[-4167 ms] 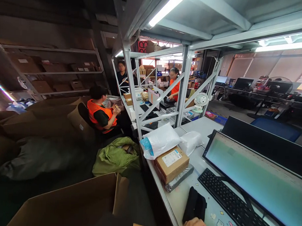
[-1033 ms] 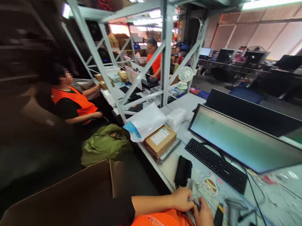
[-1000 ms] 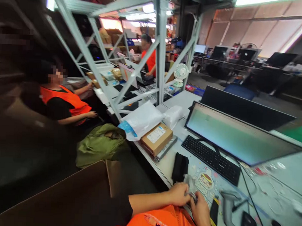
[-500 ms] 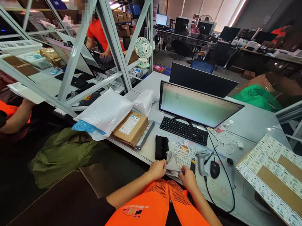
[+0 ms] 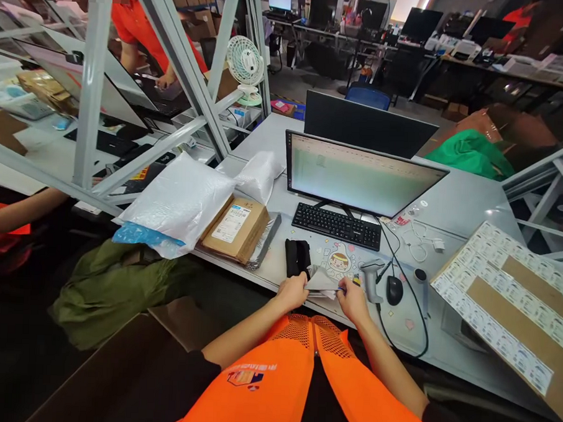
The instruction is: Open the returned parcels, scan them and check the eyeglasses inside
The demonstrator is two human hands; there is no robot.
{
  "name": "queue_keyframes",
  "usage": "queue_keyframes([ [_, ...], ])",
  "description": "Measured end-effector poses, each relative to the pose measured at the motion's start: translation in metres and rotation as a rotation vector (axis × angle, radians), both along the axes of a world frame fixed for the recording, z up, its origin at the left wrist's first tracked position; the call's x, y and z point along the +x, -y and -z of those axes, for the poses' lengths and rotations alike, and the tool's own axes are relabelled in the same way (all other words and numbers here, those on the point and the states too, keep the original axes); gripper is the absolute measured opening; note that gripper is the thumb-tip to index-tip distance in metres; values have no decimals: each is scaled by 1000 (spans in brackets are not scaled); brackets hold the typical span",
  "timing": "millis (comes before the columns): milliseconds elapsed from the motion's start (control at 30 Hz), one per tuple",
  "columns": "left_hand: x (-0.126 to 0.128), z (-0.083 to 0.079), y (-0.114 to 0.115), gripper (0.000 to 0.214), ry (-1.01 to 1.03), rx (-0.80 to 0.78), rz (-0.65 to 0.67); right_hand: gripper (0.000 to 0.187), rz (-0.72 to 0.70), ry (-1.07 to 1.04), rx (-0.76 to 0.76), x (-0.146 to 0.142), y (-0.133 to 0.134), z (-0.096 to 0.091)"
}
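Between my two hands at the desk's front edge is a crumpled light-grey plastic mailer bag (image 5: 324,281). My left hand (image 5: 293,292) is closed on its left end. Fingers pinched, my right hand (image 5: 351,297) grips the right end, where a small bit of blue shows at the fingertips. A black folded item (image 5: 297,257), perhaps a cloth pouch, lies just beyond my left hand. To the right of my right hand are a grey barcode scanner (image 5: 370,281) and a black mouse (image 5: 394,290). A utility knife (image 5: 357,279) is partly hidden behind my right fingers.
A keyboard (image 5: 335,226) and monitor (image 5: 358,174) stand ahead. Left are a cardboard box (image 5: 236,231) and white padded parcels (image 5: 179,197). A label-covered board (image 5: 505,314) occupies the right. Metal frame bars (image 5: 185,64) rise at left; a co-worker in orange (image 5: 142,34) is behind them.
The view has shifted, so the desk items sit a little higher and further left. Both hands keep hold of the mailer bag, which now looks flatter and stretched between them.
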State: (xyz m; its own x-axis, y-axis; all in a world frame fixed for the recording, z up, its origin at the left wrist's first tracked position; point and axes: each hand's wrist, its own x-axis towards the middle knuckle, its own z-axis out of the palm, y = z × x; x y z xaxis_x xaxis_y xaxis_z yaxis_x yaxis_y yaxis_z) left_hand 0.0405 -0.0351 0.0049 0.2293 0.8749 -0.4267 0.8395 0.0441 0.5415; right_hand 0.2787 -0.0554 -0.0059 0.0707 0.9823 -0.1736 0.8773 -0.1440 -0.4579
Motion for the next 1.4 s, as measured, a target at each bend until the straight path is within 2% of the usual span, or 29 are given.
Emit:
queue_keyframes([
  [133,4,-2,-3,20,165,11,60,10,61,-145,23,3,-4,0],
  [267,11,6,-4,7,377,42,87,12,131,-474,-101,8,-4,3],
  [333,19,11,-5,13,456,65,67,17,181,-596,-136,12,-2,2],
  [433,33,15,-5,24,518,96,16,27,224,-643,-119,19,-2,-4],
  [533,50,17,-5,25,576,87,-42,35,250,-633,-120,32,-6,-12],
  [600,60,18,-4,23,626,41,-72,35,254,-605,-114,44,-10,-15],
  [767,86,24,-3,13,629,-48,-153,27,148,-495,-71,71,-16,-14],
  [867,99,28,-2,16,542,17,-170,30,95,-395,-5,80,-14,-10],
  [967,107,25,0,19,441,99,-115,30,39,-391,62,83,-9,-6],
  [1100,114,16,2,19,401,138,-48,29,-100,-485,-8,84,-7,-3],
  [1233,117,8,-2,25,405,123,-54,39,-257,-560,-70,84,-11,0],
  [1333,117,4,-4,26,415,112,-42,34,-239,-550,-46,80,-16,5],
  [1400,117,1,-3,35,398,97,-27,25,-185,-527,-25,75,-19,8],
])
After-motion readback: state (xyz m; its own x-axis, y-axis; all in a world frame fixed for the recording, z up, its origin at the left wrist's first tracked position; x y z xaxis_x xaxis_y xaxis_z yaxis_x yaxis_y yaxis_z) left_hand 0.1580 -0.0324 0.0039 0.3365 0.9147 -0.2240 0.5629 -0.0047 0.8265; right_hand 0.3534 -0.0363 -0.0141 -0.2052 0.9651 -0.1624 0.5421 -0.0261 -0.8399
